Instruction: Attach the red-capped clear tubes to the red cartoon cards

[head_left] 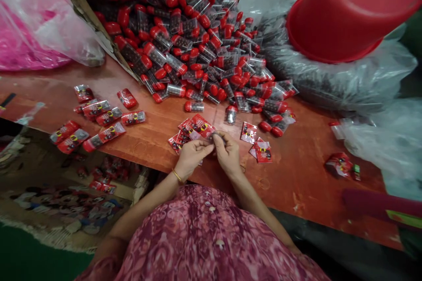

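My left hand [194, 156], with a gold bangle [177, 176] on its wrist, and my right hand [228, 153] meet over the tabletop. Their fingertips pinch a small dark item [216, 137], partly hidden by the fingers and too small to identify. Red printed sachets [194, 128] lie in a loose heap under my hands. A few more sachets [260, 151] lie to the right of my right hand. Several filled sachets [99, 116] are scattered to the left. A large pile of clear tubes with red caps [194, 52] rises beyond my hands, and its lower edge spills onto the table.
The reddish-brown wooden table [296, 171] runs across the view. A cardboard box wall [89, 13] edges the pile. An upturned red plastic tub [349, 13] rests on a clear bag of dark contents [329, 74]. A pink plastic bag [33, 30] lies far left; a patterned floor mat [66, 210] lies below left.
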`<state>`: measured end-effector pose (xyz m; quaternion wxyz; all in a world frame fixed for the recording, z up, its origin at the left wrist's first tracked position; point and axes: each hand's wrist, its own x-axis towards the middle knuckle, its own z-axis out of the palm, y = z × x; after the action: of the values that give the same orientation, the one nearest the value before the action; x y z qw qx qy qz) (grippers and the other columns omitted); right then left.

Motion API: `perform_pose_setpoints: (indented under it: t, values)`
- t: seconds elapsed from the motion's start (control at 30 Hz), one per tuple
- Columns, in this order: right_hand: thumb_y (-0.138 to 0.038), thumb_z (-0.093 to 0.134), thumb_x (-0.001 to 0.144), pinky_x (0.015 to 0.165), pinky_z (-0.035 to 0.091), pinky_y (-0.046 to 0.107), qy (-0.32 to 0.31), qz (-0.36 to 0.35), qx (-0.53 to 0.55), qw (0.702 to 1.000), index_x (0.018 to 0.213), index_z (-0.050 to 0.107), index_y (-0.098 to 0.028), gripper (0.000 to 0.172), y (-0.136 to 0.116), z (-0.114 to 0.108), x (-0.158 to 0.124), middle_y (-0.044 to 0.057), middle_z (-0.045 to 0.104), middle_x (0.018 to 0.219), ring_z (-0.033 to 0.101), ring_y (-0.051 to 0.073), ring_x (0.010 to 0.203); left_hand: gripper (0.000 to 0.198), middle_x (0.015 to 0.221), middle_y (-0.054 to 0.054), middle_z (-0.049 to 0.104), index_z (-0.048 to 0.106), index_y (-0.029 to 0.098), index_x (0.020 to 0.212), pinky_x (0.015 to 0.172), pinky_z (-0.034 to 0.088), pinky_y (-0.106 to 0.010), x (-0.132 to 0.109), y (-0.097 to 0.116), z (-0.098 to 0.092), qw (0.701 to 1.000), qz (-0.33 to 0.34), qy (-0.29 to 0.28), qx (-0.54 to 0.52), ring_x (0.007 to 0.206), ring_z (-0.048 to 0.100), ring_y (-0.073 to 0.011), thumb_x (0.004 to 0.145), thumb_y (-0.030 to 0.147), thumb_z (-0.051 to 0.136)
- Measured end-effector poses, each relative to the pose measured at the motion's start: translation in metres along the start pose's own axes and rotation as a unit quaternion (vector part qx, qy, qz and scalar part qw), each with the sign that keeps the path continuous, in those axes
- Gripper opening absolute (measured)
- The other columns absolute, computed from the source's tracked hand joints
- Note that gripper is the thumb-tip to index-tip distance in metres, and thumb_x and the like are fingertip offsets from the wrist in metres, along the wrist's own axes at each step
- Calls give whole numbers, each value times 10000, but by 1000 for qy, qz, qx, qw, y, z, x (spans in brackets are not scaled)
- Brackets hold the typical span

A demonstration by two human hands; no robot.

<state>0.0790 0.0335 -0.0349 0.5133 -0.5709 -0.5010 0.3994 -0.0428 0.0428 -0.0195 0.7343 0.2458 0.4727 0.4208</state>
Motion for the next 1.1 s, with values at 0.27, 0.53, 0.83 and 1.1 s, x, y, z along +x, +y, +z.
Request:
perform_pose_setpoints:
  t: [0.27,0.53,0.83,1.1]
  values:
    - [-482,523,810,526,452,224,-70,35,80,994,844,549,-207,278,-4,10,2,-37,567,658,521,95,546,389,610,-10,647,643,107,677,556,454,-220,7,17,-2,998,57,12,8,534,558,-93,551,452,773]
    - [-527,606,738,388,381,199,-107,88,147,979,829,493,-212,346,-12,10,5,-69,567,579,447,59,363,344,554,0,612,634,111,656,523,468,-240,8,18,-3,997,54,-39,-28,493,556,-104,569,414,773]
    - [-599,615,702,537,405,258,-148,-101,-167,970,661,544,-188,419,-16,43,46,-1,576,596,501,133,557,123,631,-21,694,662,142,766,697,531,-269,-2,35,-49,987,-64,62,-134,628,670,-140,751,264,665]
    - [-285,476,892,781,375,366,-151,-223,-528,805,1154,599,-184,307,-6,41,99,107,621,1145,484,263,943,422,723,-45,705,637,145,838,725,531,-217,-1,79,-96,923,113,273,-247,745,683,-118,876,501,413]
